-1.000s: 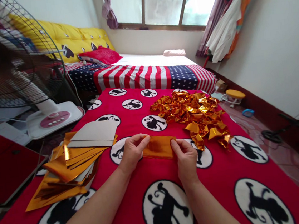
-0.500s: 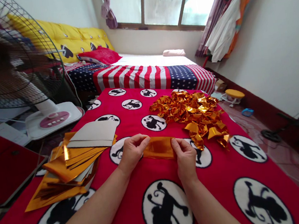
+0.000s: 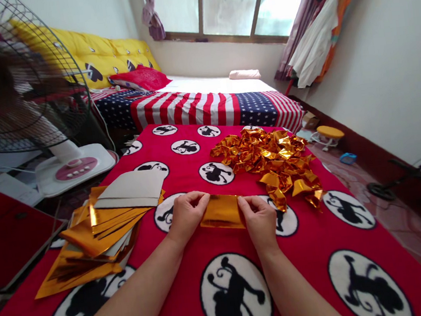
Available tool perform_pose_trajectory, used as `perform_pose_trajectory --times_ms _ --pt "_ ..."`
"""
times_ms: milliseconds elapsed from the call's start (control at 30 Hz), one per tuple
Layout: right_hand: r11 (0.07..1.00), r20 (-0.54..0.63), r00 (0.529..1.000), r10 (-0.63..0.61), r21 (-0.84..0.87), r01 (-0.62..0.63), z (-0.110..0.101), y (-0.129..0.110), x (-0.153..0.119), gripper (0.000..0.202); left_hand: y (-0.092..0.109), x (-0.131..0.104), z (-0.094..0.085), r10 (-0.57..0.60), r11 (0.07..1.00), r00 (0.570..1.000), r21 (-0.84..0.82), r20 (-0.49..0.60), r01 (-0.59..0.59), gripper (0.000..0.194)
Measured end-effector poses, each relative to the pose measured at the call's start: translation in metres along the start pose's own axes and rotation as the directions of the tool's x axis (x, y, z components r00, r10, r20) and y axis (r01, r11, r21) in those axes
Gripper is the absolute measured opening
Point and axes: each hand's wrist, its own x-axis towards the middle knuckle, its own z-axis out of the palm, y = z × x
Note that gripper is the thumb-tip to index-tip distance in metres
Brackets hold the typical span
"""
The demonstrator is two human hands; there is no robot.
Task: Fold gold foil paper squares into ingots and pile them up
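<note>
One gold foil piece (image 3: 222,212), ends pinched by left hand (image 3: 188,213), right hand (image 3: 260,218)

The shiny gold sheet (image 3: 222,212) is plain; the red cloth (image 3: 296,275) has black-and-white monkey roundels.

Paper stack (image 3: 117,220) left, foil pile (image 3: 266,152) right; gap between.

There are two hands (image 3: 187,214), one foil strip (image 3: 222,213), one fan (image 3: 30,107), one stool (image 3: 330,132).
</note>
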Motion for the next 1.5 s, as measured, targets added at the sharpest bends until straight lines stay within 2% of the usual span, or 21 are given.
perform_pose_trajectory --times_ms 200,900,1000,1233,1367,1500 --pt "0.998 0.031 1.0 -0.002 -0.065 0.004 -0.001 -0.0016 -0.0006 0.03 -0.0019 -0.0003 -0.0002 0.035 0.994 0.999 0.1 -0.003 -0.035 0.027" --pt "1.0 0.038 0.999 0.013 -0.003 -0.012 0.0001 0.0003 0.0 0.03 -0.0042 0.0012 0.0007 0.034 0.996 0.999 0.077 0.006 -0.035 0.029" --pt "1.0 0.038 0.999 0.022 -0.022 -0.021 -0.0007 -0.0011 -0.0002 0.029 -0.0052 0.001 0.0 0.039 0.993 0.999 0.113 0.018 -0.041 0.03" --pt "0.961 0.05 0.998 -0.027 -0.274 0.04 -0.0021 -0.0052 0.0027 0.025 -0.0041 -0.0013 0.0007 0.086 0.922 0.994 0.373 0.06 -0.102 0.026" --pt "0.89 0.079 0.995 -0.054 -0.447 0.083 -0.0011 -0.0042 0.0051 0.024 -0.0021 -0.0017 0.0035 0.121 0.843 0.986 0.513 0.111 -0.162 0.023" --pt "0.817 0.114 0.99 -0.077 -0.563 0.128 0.0006 -0.0051 0.0059 0.021 0.0007 -0.0035 0.0088 0.102 0.76 0.983 0.626 0.152 -0.175 0.019"
